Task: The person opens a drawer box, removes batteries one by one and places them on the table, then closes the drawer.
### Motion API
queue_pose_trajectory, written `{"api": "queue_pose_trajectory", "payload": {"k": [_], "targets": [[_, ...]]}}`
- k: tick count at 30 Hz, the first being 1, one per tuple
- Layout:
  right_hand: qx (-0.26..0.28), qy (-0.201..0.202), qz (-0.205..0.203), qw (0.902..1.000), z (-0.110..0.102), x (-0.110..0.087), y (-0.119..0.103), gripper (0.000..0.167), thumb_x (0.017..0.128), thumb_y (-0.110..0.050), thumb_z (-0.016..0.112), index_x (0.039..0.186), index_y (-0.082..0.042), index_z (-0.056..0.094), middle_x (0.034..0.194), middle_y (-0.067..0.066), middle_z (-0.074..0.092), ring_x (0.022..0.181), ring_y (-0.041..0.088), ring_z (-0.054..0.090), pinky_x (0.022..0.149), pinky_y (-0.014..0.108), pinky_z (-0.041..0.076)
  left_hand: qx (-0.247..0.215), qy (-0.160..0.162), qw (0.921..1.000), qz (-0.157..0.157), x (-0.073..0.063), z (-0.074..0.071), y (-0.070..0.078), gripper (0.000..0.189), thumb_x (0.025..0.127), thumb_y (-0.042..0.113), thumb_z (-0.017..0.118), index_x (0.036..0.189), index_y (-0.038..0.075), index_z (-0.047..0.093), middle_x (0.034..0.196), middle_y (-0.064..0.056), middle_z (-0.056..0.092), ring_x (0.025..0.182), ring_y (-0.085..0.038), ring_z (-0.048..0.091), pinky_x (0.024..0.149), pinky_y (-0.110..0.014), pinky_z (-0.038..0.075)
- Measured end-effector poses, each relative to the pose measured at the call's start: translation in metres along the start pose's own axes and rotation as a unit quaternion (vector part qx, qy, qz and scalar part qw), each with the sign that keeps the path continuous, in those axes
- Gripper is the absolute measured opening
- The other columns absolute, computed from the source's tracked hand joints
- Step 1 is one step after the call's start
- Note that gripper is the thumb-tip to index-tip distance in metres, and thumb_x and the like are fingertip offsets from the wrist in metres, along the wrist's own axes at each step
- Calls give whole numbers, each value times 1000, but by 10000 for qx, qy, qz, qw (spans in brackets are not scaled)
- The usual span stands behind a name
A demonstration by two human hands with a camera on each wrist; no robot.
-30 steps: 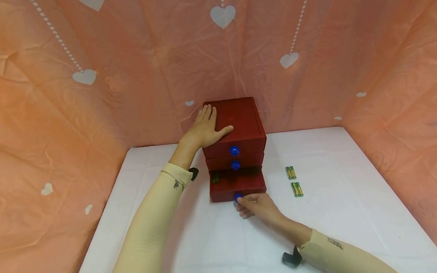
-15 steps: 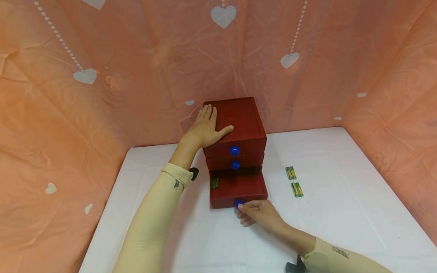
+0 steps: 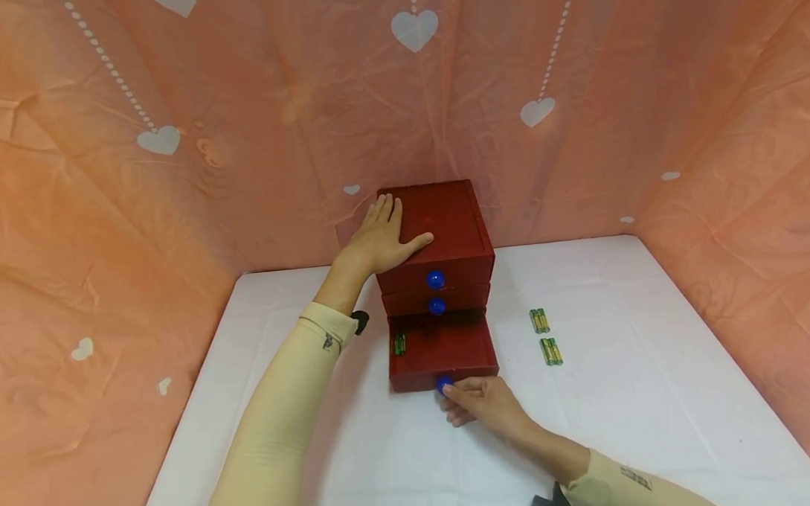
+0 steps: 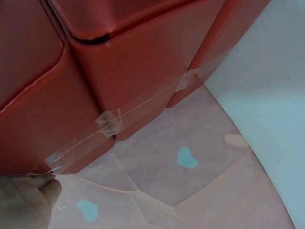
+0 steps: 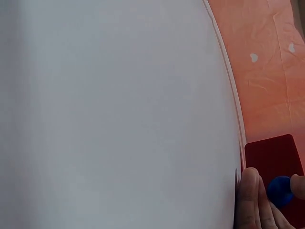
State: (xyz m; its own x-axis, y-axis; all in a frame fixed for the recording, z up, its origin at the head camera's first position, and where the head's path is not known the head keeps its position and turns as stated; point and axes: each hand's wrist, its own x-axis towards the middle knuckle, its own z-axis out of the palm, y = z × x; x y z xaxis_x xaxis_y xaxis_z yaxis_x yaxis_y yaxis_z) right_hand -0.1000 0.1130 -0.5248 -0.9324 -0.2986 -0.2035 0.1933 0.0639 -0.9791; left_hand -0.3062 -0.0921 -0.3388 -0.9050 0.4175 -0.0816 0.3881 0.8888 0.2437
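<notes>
A dark red chest of drawers [image 3: 440, 218] with blue knobs stands at the back of the white table. My left hand [image 3: 380, 243] rests flat on its top, fingers spread, near the left edge. The bottom drawer [image 3: 448, 348] is pulled out, and a pair of green batteries [image 3: 399, 345] lies inside at its left wall. With thumb and fingers, my right hand [image 3: 487, 403] pinches the drawer's blue knob [image 3: 444, 385]. In the right wrist view the same knob [image 5: 279, 191] shows between thumb and fingers. The left wrist view shows the taped side of the chest [image 4: 143, 71].
Two pairs of green and gold batteries [image 3: 539, 320] lie on the white table [image 3: 623, 349] to the right of the chest. An orange curtain [image 3: 274, 138] with white hearts hangs behind and on both sides.
My right hand has drawn the bottom drawer further out toward me, and more of the batteries inside shows. The left hand has stayed in place on the chest's top.
</notes>
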Motion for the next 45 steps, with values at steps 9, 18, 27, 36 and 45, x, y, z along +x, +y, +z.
{"api": "queue_pose_trajectory", "payload": {"k": [9,18,27,36,45], "targets": [[24,-76,22,10000,2,-8,4,40,107,-26,70,117,12,74,104,22,80,83,32,80,75,34,67,-10,7,10000,-10,0,0,0,106,105,76,37,172,2,0,180,-16,-10,166,-27,-16,133,-39,-9],[-3,-219,29,9998,2,-16,7,39,108,-24,68,118,13,73,104,22,80,85,34,80,74,34,67,-43,4,10000,5,0,0,0,106,105,76,37,172,2,-1,180,-16,-10,165,-27,-17,133,-38,-10],[36,-328,96,9994,2,-25,10,37,108,-20,68,120,14,72,105,22,80,85,32,80,76,33,66,-69,25,10000,19,1,0,0,106,105,76,37,171,2,0,180,-16,-10,165,-26,-17,133,-38,-11],[192,-564,123,9981,4,-29,10,36,107,-19,69,120,15,70,104,23,80,85,29,80,77,32,66,-17,31,10000,22,1,1,-1,106,105,76,36,171,2,-1,180,-16,-10,165,-27,-17,133,-40,-9],[230,-738,58,9970,2,-31,12,37,108,-16,68,120,18,69,104,25,79,85,26,80,77,32,66,-93,5,10000,34,-1,0,0,106,106,75,36,171,2,-1,180,-16,-11,165,-26,-17,133,-38,-11]]}}
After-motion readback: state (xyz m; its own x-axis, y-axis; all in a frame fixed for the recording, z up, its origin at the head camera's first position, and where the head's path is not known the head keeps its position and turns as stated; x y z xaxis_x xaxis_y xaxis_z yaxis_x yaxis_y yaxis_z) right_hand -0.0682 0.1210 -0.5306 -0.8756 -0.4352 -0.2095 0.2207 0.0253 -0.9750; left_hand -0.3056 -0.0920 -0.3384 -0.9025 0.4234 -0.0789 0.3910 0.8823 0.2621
